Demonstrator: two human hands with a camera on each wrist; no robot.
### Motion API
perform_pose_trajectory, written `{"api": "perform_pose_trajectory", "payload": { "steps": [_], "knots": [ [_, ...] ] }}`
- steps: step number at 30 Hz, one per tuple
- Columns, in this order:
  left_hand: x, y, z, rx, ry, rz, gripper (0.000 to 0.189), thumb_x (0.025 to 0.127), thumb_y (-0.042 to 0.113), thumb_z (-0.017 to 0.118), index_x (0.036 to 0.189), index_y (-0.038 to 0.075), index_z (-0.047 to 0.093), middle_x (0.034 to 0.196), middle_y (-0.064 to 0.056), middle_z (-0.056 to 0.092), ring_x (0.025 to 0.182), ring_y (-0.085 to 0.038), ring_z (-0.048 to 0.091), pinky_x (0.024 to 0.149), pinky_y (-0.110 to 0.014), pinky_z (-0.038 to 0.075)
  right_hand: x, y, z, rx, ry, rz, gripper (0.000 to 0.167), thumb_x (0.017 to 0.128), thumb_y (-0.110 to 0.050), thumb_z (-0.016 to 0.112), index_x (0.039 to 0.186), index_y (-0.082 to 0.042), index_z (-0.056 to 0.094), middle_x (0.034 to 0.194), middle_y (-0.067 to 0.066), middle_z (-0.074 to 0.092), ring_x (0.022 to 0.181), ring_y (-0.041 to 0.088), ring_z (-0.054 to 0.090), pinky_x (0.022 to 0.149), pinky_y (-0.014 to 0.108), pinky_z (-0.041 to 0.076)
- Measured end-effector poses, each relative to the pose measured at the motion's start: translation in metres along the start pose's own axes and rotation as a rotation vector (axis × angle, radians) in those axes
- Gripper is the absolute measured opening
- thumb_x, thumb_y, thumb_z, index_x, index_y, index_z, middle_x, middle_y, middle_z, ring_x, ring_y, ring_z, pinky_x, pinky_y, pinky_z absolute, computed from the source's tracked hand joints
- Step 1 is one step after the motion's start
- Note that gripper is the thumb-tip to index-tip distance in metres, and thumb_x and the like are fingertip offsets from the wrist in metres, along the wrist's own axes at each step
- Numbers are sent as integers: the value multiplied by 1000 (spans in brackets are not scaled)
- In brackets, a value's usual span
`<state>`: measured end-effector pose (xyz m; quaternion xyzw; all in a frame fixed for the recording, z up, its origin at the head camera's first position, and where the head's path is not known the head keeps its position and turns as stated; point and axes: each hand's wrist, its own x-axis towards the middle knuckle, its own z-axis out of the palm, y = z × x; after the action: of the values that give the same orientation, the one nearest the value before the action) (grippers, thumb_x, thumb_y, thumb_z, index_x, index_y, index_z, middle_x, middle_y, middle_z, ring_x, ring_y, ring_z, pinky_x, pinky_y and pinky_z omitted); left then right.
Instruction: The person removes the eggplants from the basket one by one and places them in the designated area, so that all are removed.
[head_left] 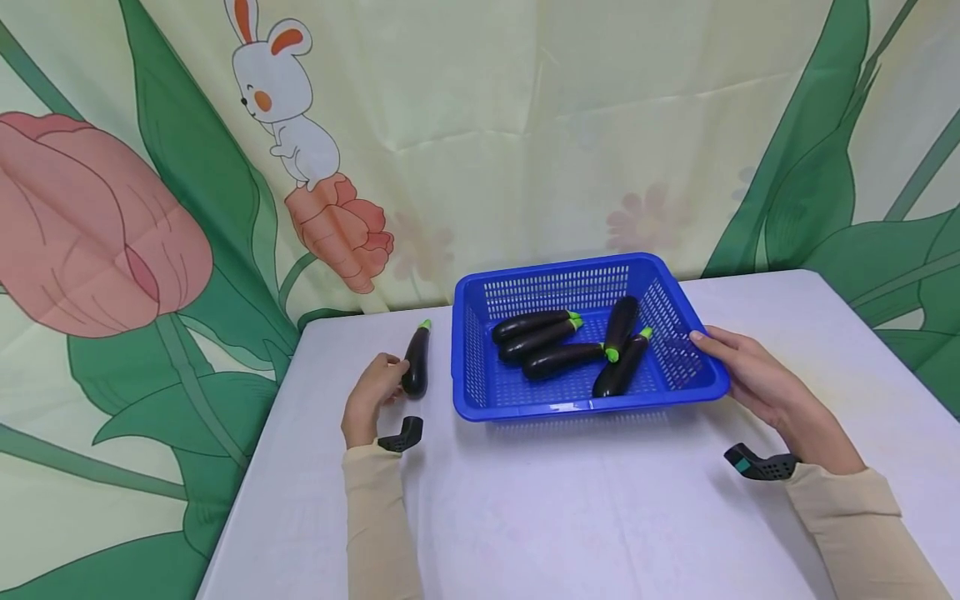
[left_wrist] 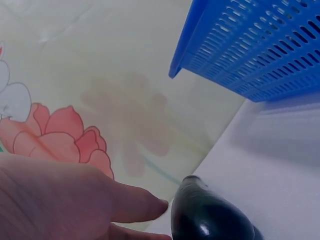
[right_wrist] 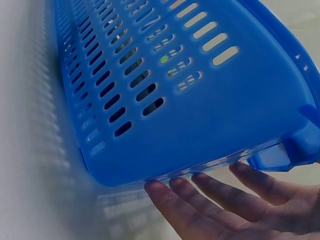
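Observation:
My left hand is at a dark eggplant with a green stem, at the left of the table. Its bent fingers and thumb pinch the eggplant's near side. In the left wrist view, thumb and finger tips meet the side of the eggplant; the far sides of the fingers are hidden. My right hand grips the right end of a blue plastic basket, thumb on the rim. In the right wrist view, its fingertips touch the basket wall from outside. Several eggplants lie inside the basket.
A white cloth covers the table. Behind it hangs a curtain printed with a rabbit, tulips and leaves. Dark wrist mounts sit on both wrists. The basket casts a shadow along its near side.

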<state>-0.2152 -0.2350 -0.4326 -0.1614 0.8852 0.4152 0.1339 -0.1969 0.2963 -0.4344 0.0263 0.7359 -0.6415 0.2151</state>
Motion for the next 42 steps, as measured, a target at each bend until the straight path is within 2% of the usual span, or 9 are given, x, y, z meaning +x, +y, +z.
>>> {"api": "perform_pose_trajectory", "payload": {
  "steps": [5,8,10,12,16,23,30,38,42],
  "knots": [
    [4,2,0,78,90,120,60,108,34,44,154,-3,37,146,-33,53,134,-44,54,111,-56,46,-1,0,0,-1,5,2,88,109,-51,43,166,-2,-3,124,-15,53,104,-5,66,90,23,60],
    [6,5,2,86,155,191,60,108,34,46,156,-2,37,145,-33,52,134,-45,52,113,-57,43,-2,1,0,-11,6,1,87,110,-51,42,166,-2,-3,140,2,52,104,-5,66,90,23,60],
    [6,8,3,86,188,225,60,108,34,47,156,0,37,146,-31,50,134,-46,50,113,-59,42,-2,1,1,-16,6,-1,87,110,-51,41,166,-2,-4,153,16,42,104,-6,65,90,23,60],
    [5,12,4,85,217,252,60,107,35,49,157,3,37,148,-29,47,137,-46,46,114,-62,38,-3,1,1,-21,5,-3,87,110,-51,40,166,-2,-4,161,23,29,104,-6,65,90,23,60],
    [1,20,7,87,265,312,60,106,37,52,158,8,39,151,-26,45,142,-45,41,113,-69,32,-3,1,2,-23,7,-4,86,110,-51,40,166,-2,-3,162,25,26,104,-6,65,90,22,60],
    [-7,36,14,134,364,470,59,104,34,57,154,7,44,155,-27,41,147,-47,34,115,-70,30,-2,0,3,-20,4,-3,87,110,-53,40,166,-3,-4,166,30,19,103,-8,64,89,21,59],
    [-22,54,24,165,369,543,58,104,33,60,154,7,45,156,-24,40,148,-46,32,117,-69,29,-1,0,3,-16,-1,-3,87,110,-53,39,166,-4,-4,167,30,18,102,-9,63,89,21,60],
    [-34,70,37,193,324,572,57,105,35,59,155,12,43,157,-19,40,149,-40,32,118,-66,31,-2,-1,3,-15,1,1,87,109,-53,40,166,-3,-4,166,29,19,102,-8,64,89,21,60],
    [-41,77,45,226,296,609,57,106,35,59,155,12,43,157,-19,39,149,-41,33,117,-66,32,-1,-1,3,-11,0,-1,88,109,-53,41,166,-3,-4,165,26,22,103,-8,64,89,22,60]
  ]
}}
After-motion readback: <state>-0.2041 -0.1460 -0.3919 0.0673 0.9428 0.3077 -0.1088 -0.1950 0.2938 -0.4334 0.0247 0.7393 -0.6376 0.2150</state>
